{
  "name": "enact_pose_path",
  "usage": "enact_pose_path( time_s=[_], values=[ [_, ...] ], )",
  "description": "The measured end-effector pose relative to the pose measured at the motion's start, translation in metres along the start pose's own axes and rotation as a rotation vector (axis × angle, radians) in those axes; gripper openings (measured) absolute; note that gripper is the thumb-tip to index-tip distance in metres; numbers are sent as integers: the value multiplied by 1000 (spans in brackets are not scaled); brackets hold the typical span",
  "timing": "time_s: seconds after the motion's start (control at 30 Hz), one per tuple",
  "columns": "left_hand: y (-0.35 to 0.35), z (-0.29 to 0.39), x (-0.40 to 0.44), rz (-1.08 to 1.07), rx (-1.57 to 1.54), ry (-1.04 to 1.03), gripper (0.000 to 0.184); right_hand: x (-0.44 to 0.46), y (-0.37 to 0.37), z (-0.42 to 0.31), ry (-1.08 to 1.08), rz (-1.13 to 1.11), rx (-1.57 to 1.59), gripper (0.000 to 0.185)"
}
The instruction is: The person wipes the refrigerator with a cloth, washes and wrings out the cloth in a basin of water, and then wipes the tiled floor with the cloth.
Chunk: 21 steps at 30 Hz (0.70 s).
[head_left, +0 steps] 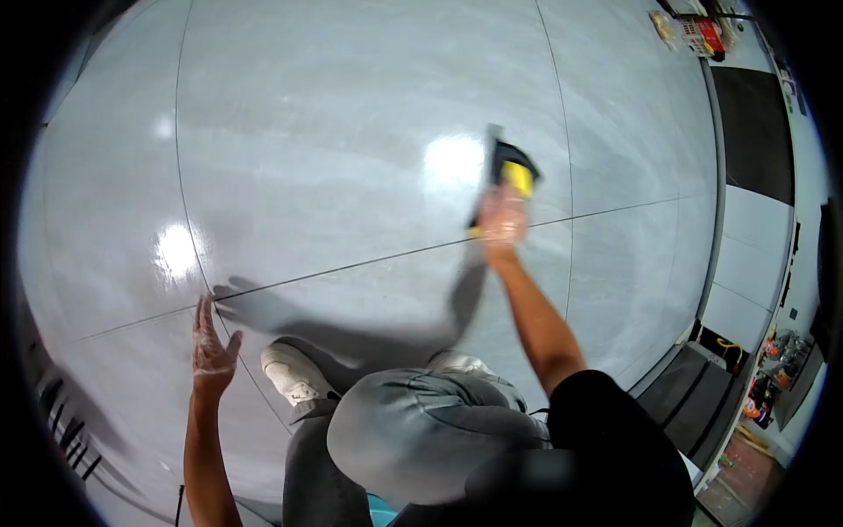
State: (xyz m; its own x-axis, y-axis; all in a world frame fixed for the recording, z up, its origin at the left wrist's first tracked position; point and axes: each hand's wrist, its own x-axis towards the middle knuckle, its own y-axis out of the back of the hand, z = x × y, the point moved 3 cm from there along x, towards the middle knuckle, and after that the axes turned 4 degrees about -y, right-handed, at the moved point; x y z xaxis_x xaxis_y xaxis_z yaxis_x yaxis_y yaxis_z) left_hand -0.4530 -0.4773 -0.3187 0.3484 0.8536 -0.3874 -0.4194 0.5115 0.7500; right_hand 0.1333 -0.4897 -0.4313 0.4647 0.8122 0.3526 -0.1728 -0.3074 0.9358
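Observation:
A black and yellow hand tool (pixel 518 176) with a straight edge on its left side is over the tiled floor (pixel 351 158), right of the centre of the head view. My right hand (pixel 503 220) is wrapped round its lower part, slightly blurred. Over the floor at the lower left, my left hand (pixel 213 351) has its thumb apart from the fingers and holds nothing. Both hands look wet or coated with something whitish.
My bent knee (pixel 413 430) and light shoes (pixel 294 373) are at the bottom. Cabinets (pixel 755 246) line the right side. A red and white basket (pixel 702 37) stands at the upper right. A turquoise object (pixel 380 509) shows below my legs.

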Motion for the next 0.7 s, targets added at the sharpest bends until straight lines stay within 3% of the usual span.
enact_pose_path(
  time_s=[0.03, 0.1, 0.17, 0.2, 0.27, 0.3, 0.33, 0.4, 0.43, 0.47, 0.5, 0.53, 0.6, 0.63, 0.7],
  values=[
    [-4, -3, 4, 27, -8, 18, 85, -1, 24, -60, -47, -287, 171, 39],
    [-10, -4, 9, 75, -19, 52, 84, -65, -28, -156, 349, 135, 261, 14],
    [-22, -19, -5, 61, -101, 160, 84, -94, 34, -274, 656, -3, 119, 15],
    [-30, -32, -8, 62, -149, 153, 85, -91, 60, -313, 793, -438, 543, 15],
    [-50, -82, -21, 73, -189, 130, 85, -139, 66, -370, 936, -156, 791, 16],
    [-50, -86, -24, 86, -177, 116, 84, -146, 46, -367, 904, -277, 680, 16],
    [-51, -87, -26, 94, -168, 103, 84, -154, 6, -358, 869, -401, 566, 16],
    [-44, -86, -31, 24, -90, 185, 83, -87, 28, -302, 866, -476, 421, 14],
    [-41, -88, -30, -9, -56, 226, 83, -76, -6, -253, 794, -271, 132, 12],
    [-36, -92, -36, -41, -104, 308, 83, -36, -4, -194, 734, -148, 383, 11],
    [-38, -94, -39, -39, -68, 257, 85, -7, -4, -136, 566, -339, 247, 12],
    [-38, -94, -42, -39, -27, 210, 86, 7, -36, -64, 472, -198, 75, 15],
    [-40, -94, -43, -50, 55, 149, 96, 48, -45, 63, -35, -431, 38, 40],
    [-40, -95, -46, -44, 38, 140, 97, 56, -13, 97, -233, -514, -66, 54],
    [-44, -98, -49, -19, -4, 120, 98, 39, 25, 132, -504, -594, -246, 60]
  ],
)
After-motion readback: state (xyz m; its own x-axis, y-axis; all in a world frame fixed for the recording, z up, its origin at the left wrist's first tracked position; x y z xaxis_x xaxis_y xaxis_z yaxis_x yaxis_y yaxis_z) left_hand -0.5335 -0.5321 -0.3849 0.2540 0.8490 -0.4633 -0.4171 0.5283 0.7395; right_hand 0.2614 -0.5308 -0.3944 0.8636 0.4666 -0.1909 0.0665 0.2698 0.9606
